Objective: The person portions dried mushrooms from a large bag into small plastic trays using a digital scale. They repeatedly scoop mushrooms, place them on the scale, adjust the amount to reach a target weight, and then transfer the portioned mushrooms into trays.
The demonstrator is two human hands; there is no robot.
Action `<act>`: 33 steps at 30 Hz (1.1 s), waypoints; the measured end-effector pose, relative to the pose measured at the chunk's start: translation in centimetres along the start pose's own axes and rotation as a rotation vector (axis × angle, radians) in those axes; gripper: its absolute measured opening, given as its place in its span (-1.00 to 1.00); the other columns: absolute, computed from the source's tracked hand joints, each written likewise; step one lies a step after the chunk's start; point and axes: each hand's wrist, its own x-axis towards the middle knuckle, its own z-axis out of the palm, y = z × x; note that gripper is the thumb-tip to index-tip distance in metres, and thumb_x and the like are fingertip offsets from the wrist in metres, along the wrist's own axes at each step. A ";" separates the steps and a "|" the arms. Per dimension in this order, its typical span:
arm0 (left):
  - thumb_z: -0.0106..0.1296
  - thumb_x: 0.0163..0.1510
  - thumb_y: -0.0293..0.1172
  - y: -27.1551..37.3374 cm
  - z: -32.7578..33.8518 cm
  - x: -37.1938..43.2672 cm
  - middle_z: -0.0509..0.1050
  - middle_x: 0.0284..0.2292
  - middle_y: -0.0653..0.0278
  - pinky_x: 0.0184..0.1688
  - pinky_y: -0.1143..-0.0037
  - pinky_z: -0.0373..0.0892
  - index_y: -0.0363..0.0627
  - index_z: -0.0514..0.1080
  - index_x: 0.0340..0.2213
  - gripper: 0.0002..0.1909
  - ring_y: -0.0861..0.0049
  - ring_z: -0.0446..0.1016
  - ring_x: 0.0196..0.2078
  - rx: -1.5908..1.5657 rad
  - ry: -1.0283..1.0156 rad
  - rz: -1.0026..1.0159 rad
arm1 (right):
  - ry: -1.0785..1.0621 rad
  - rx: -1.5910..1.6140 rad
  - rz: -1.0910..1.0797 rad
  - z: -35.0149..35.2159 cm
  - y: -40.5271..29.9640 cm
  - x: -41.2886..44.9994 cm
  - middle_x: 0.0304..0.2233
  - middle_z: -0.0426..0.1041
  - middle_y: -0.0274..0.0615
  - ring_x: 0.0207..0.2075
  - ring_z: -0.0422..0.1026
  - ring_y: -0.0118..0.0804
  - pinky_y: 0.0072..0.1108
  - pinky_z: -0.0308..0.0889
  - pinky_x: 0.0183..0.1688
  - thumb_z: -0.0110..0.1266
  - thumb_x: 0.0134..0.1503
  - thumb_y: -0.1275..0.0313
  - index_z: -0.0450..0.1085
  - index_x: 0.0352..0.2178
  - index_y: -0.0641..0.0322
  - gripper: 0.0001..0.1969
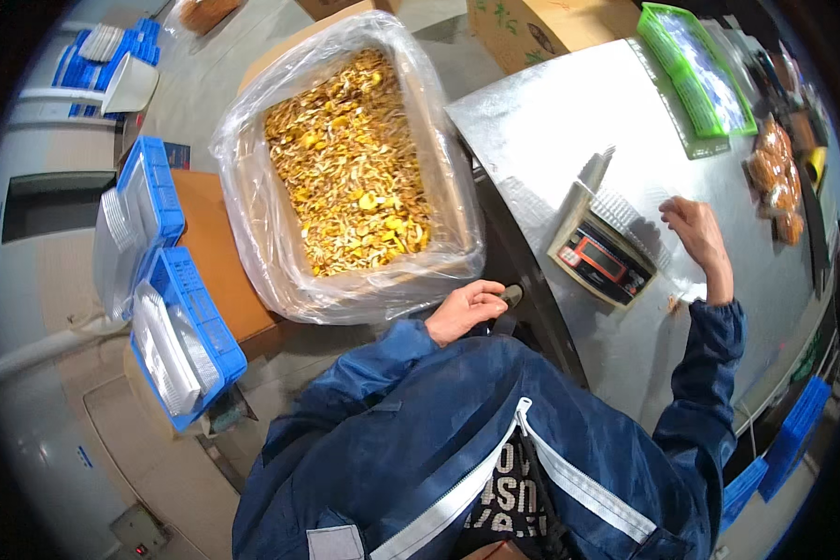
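A digital weighing scale (602,259) stands on a metal table (532,147), with a clear ribbed plastic tray (619,210) on or just behind it. My right hand (693,227) hovers right of the scale, fingers curled and seemingly holding nothing. Near the table's left edge, my left hand (466,310) is half curled, thumb close to the fingers; no object shows in it. Just beyond that hand is a large cardboard box lined with clear plastic (350,297), filled with yellow and brown sliced mushrooms (353,168). A small brown scrap (673,303) lies on the table below the right hand.
Green baskets (700,77) with clear plastic items stand at the table's far right, near bagged orange-brown goods (775,178). Blue crates (196,329) with stacked clear trays are at left, beside a brown carton (213,238). Another carton (553,28) stands behind the table.
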 end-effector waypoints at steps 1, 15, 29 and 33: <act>0.15 0.03 -0.34 0.4 -0.9 -0.7 0.39 -0.06 0.12 0.01 0.48 0.30 -0.26 0.09 0.13 -0.30 0.46 0.39 -0.04 0.026 -0.007 0.048 | 0.000 0.076 0.028 0.5 -3.0 0.2 -0.57 0.49 -0.05 -0.50 0.48 -0.31 -0.51 0.35 -0.40 -0.02 0.01 0.48 0.47 -0.33 0.36 -0.78; 0.01 0.00 -0.49 10.7 -30.6 -3.3 0.37 -0.10 0.08 -0.13 0.40 0.37 -0.10 -0.25 0.23 -0.12 0.41 0.43 -0.16 -0.132 0.920 0.140 | -0.520 0.622 -0.190 36.0 -32.7 13.5 0.22 0.02 0.17 0.27 -0.01 0.02 -0.37 -0.09 0.28 -0.04 0.11 0.01 -0.05 0.21 0.36 -0.20; -0.09 -0.11 -0.63 13.8 -40.5 -2.3 0.17 0.01 -0.30 0.00 0.15 0.28 -0.29 -0.24 0.21 -0.13 -0.18 0.28 -0.02 1.164 1.233 -0.182 | -0.071 -0.404 -0.562 36.9 -26.6 50.7 0.08 0.21 0.17 0.08 0.23 0.15 -0.27 0.22 0.08 -0.08 0.12 -0.03 0.09 0.16 0.06 -0.34; -0.07 -0.06 -0.60 13.3 -41.1 1.2 0.16 0.02 -0.20 -0.05 0.20 0.33 -0.23 -0.24 0.23 -0.13 -0.06 0.32 -0.05 1.324 1.185 -0.295 | 0.155 -0.277 -0.375 41.0 -26.4 50.4 0.05 0.25 0.19 0.03 0.28 0.19 -0.23 0.24 0.06 -0.04 0.06 -0.10 0.13 0.14 0.07 -0.29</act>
